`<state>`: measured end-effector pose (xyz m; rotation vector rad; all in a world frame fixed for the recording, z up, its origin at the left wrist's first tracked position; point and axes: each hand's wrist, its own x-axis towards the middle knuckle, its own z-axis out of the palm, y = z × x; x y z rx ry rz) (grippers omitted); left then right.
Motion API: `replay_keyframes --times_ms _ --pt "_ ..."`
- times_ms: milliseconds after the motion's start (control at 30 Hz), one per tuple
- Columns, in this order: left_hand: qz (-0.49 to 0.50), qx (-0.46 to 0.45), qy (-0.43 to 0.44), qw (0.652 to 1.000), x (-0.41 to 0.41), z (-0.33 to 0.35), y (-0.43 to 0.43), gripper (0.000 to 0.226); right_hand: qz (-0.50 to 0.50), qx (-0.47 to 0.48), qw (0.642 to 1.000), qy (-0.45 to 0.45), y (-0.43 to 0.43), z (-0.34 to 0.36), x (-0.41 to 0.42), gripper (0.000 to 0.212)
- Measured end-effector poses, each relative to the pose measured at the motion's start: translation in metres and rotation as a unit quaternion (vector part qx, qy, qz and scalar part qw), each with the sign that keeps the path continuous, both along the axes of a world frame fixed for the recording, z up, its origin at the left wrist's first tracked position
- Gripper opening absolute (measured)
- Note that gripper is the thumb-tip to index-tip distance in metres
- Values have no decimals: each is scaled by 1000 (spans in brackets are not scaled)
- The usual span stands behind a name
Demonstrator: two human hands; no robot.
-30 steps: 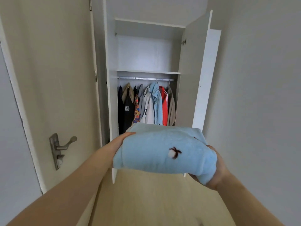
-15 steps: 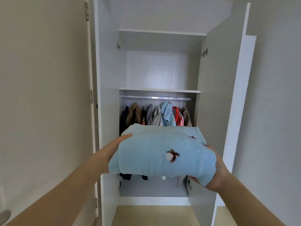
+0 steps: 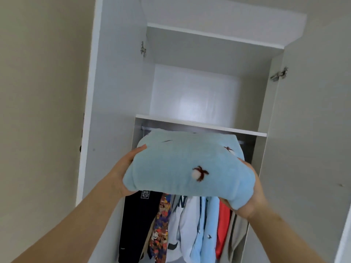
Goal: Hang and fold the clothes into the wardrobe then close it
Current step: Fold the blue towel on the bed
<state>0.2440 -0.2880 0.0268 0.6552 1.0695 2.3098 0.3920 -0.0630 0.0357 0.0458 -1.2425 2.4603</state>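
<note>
I hold a folded light-blue fleece garment (image 3: 182, 168) with small brown-and-white motifs in front of the open white wardrobe (image 3: 117, 92). My left hand (image 3: 125, 168) grips its left edge, thumb on top. My right hand (image 3: 250, 194) grips its right end from below. The garment is raised just under the front edge of the upper shelf (image 3: 201, 124), whose compartment above holds nothing visible. Below it several clothes hang: a black top (image 3: 138, 221), a patterned shirt (image 3: 160, 224), white and light-blue shirts (image 3: 193, 230) and a red one (image 3: 223, 224). The rail is mostly hidden behind the garment.
The left door (image 3: 106, 103) and right door (image 3: 303, 130) stand wide open, hinges (image 3: 279, 74) showing. A beige wall (image 3: 38, 111) runs along the left.
I have stepped closer to the wardrobe and lifted the folded garment from chest height up toward the upper shelf; both hands keep the same hold.
</note>
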Motion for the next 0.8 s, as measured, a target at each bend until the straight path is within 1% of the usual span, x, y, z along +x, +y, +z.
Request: replay_keyframes --times_ms 67,133,167,233,267,367,400,500,533,567,600,633,733,800 --pt "-8 0 0 1000 -37 11 16 23 15 1 1000 9 11 14 -27 26" --pt "4 -11 -10 1000 -72 31 36 23 -12 8 1000 12 31 31 -61 22" --pt "7 -19 -3 1000 -89 38 47 23 -15 8 1000 12 41 37 -76 22" --pt "1 -31 11 999 -119 52 68 24 -28 5 1000 9 60 50 -107 14" --pt "-8 -47 13 999 -134 58 77 25 -46 8 999 10 71 54 -123 13" --pt "-61 -97 16 993 -174 72 100 33 -98 34 994 37 106 70 -173 22" --pt "-74 -97 30 992 -186 77 108 34 -100 28 994 43 117 76 -188 23" --pt "-90 -50 91 991 -221 110 132 34 -23 15 996 87 144 107 -233 15" --pt "-73 -43 105 991 -232 128 141 33 -19 10 994 105 153 121 -249 22" --pt "-44 -38 111 992 -244 146 150 32 -24 8 992 124 162 135 -265 36" --pt "-11 -28 114 993 -257 165 159 33 -27 8 989 145 171 148 -280 45" --pt "15 -13 124 992 -269 183 168 34 -22 13 985 170 179 162 -295 49" --pt "67 32 176 981 -304 219 192 31 8 45 974 224 198 194 -338 54" --pt "86 41 209 973 -326 221 203 28 0 69 975 210 213 202 -366 47"
